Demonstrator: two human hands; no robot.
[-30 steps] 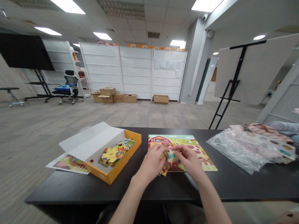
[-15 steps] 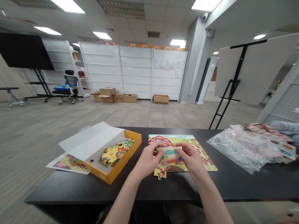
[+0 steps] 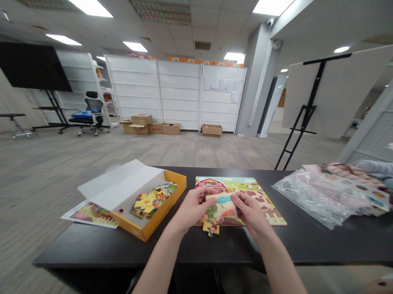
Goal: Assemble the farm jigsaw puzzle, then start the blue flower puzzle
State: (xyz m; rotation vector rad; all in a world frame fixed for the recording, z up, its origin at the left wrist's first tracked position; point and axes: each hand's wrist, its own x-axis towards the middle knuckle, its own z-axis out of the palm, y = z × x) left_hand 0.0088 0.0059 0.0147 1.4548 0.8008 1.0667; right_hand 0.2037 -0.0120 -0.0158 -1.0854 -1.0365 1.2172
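Observation:
Between my two hands is a small joined section of jigsaw puzzle (image 3: 222,208), cream at its edge with blue, green and pink print. My left hand (image 3: 197,207) pinches its left side, and my right hand (image 3: 249,211) grips the right side, thumb on top. Behind and below it lies a farm picture board (image 3: 258,190) with a red barn and cow patches, partly hidden by my hands. A yellow puzzle piece (image 3: 210,228) rests at the board's front left edge, its upper part covered.
To the left, an orange box (image 3: 163,217) with a raised white lid holds several loose puzzle pieces (image 3: 153,201). A printed sheet (image 3: 94,214) sticks out beneath it. Clear plastic packaging (image 3: 313,198) lies on the right of the black table (image 3: 123,252).
The held puzzle section has tilted so that more of its printed face shows. Both hands stay in nearly the same place and keep their grip.

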